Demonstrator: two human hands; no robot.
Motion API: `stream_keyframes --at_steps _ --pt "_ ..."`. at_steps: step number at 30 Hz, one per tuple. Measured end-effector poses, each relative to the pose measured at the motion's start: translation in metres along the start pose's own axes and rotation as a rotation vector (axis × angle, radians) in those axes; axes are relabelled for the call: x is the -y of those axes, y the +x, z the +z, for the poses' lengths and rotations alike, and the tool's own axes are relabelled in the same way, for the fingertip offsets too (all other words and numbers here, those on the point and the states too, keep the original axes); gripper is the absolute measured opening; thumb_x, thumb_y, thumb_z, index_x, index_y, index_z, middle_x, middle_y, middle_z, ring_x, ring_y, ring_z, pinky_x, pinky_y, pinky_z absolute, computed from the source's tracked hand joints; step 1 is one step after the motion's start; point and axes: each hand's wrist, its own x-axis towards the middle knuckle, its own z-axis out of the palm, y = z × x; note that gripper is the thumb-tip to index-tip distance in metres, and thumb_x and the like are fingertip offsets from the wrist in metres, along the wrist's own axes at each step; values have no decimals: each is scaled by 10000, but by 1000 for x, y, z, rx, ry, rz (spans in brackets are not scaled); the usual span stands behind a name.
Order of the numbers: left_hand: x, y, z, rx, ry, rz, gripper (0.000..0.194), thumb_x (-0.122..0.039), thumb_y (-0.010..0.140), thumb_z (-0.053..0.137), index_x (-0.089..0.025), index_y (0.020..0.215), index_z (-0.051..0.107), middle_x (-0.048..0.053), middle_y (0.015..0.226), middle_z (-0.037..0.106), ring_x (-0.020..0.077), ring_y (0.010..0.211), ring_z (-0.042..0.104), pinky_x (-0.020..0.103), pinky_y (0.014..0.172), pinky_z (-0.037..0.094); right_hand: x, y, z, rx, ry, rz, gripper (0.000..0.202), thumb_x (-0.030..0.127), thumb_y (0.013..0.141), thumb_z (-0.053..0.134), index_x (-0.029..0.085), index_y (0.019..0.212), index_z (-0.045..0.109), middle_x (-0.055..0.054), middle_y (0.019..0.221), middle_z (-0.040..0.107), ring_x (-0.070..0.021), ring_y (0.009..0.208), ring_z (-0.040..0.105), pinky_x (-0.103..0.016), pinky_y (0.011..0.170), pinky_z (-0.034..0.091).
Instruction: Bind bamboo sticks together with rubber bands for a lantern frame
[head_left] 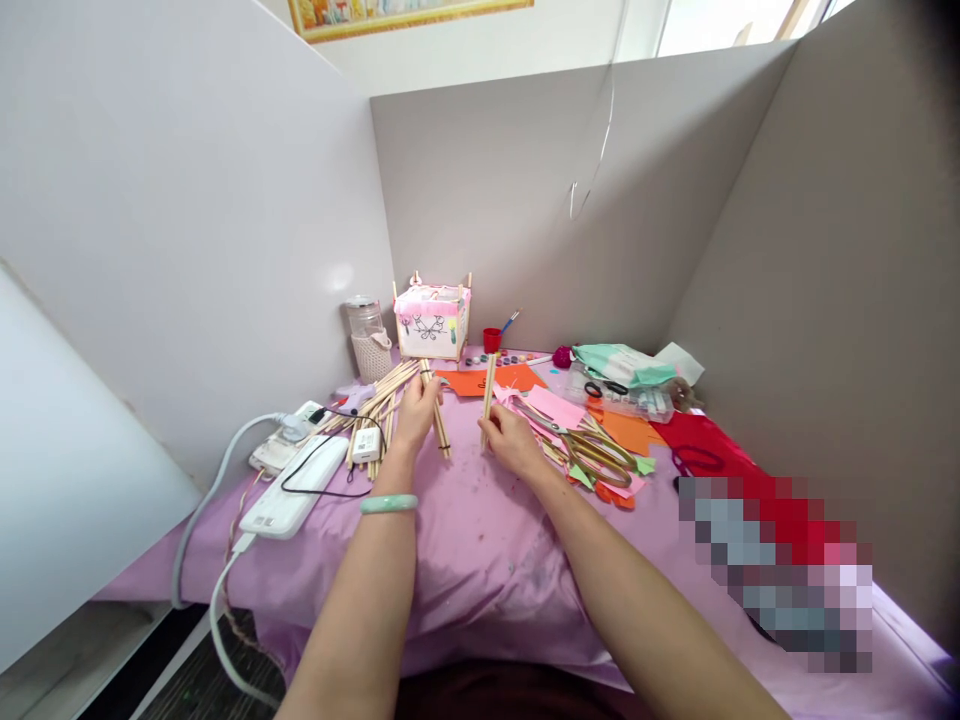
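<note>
My left hand (420, 408), with a pale green bangle (388, 504) at the wrist, is closed around a slim bundle of wooden sticks (441, 436). Dark bands circle the bundle near its top and bottom. My right hand (511, 438) grips a short pair of wooden sticks (488, 388), held almost upright; their exact number is hard to make out. The two bundles are apart, above the purple tablecloth (480, 560). Many loose wooden sticks (382, 395) lie left of my left hand. Gold-handled scissors (600, 455) rest on paper scraps right of my right hand.
A decorated paper box (431, 325), a glass jar (366, 325) and a red cup (492, 341) stand at the back. At left lie a white power bank (296, 490) and cables. Orange paper (480, 382), red sheets (705, 445) and a plastic package (622, 365) are about. Grey partitions (525, 200) enclose the table.
</note>
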Motion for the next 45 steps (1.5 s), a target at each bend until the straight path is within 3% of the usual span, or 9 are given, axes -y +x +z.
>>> stream_keyframes --at_steps 6,12,15,18,23,27,32,42,45 --pt "11 1 16 172 823 -192 306 -349 857 414 -131 971 595 185 973 659 282 955 617 347 781 426 -6 0 1 29 -104 44 167 275 852 505 176 723 543 -14 705 600 -126 654 499 -232 625 299" --pt "16 -10 21 167 958 -191 441 -410 721 617 -118 1050 601 224 1142 584 325 1039 580 375 814 439 -4 -4 3 89 -156 52 157 292 852 508 180 764 575 -29 730 633 -143 677 528 -239 614 292" --pt "13 -9 19 49 756 17 315 -359 783 551 -124 971 643 201 1059 617 297 1007 581 372 816 438 -1 -5 1 74 -115 12 138 275 854 505 183 774 571 -20 740 632 -138 682 530 -234 617 300" --pt "3 -9 22 73 271 210 289 -322 856 447 -162 982 653 109 956 657 203 869 601 311 757 451 1 -5 0 67 -50 -21 134 259 852 507 188 757 568 -4 725 620 -127 671 524 -223 616 313" --pt "-14 -14 31 184 -208 111 264 -369 815 523 -164 884 675 21 774 646 124 643 538 236 578 422 2 -6 0 105 25 20 154 263 845 519 192 739 604 8 684 630 -122 633 527 -219 604 329" --pt "-17 -16 33 230 -360 17 241 -367 780 577 -146 776 674 28 749 653 134 679 576 253 633 465 -2 -4 -2 131 26 30 140 282 825 554 204 808 669 3 724 669 -128 656 559 -222 619 345" --pt "-16 -16 34 288 -496 -95 274 -389 742 632 -130 820 676 48 783 670 143 678 612 295 676 509 -4 -2 -5 195 2 18 176 280 825 555 199 828 711 -12 743 693 -131 671 575 -220 618 345" --pt "-9 -16 31 204 -395 44 242 -362 747 631 -153 850 697 44 784 687 164 713 632 307 703 520 2 -3 -7 91 -148 -40 215 317 870 517 224 886 710 -22 806 714 -142 709 607 -231 620 337" --pt "-10 -15 29 266 -369 14 252 -373 742 633 -150 838 698 46 775 690 167 697 635 312 699 522 2 -3 -5 139 -178 -11 222 333 868 524 220 887 714 -36 820 718 -158 742 621 -236 635 350"
